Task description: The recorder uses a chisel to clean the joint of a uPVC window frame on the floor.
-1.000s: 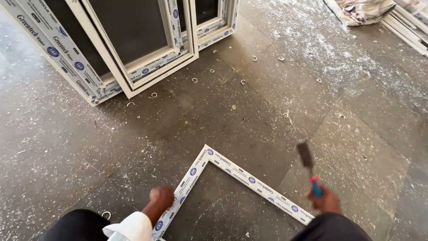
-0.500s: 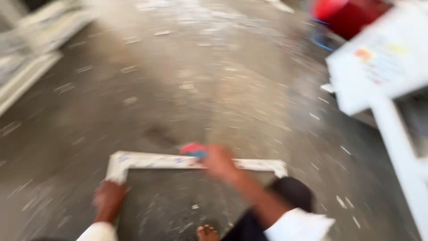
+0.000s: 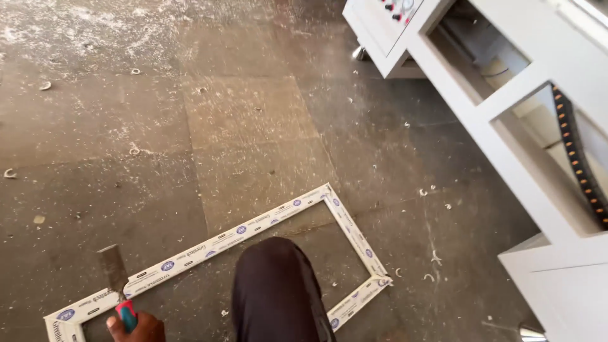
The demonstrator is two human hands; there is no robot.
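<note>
At lower left 1 hand (image 3: 136, 327), side unclear, grips a chisel (image 3: 118, 285) against the white frame (image 3: 253, 231); the other hand is unseen

Dusty grey concrete floor (image 3: 253, 126), white window frame (image 3: 253, 231) lying flat on it, plastic shavings (image 3: 134, 151) scattered all over.

I'm looking at a workshop where window frames get made. The concrete floor (image 3: 253, 139) is littered with white plastic shavings (image 3: 434, 256) and dust, a white profile frame (image 3: 253, 231) lies flat on it, and a big white machine (image 3: 519, 114) with a cable chain (image 3: 579, 164) stands alongside.
</note>
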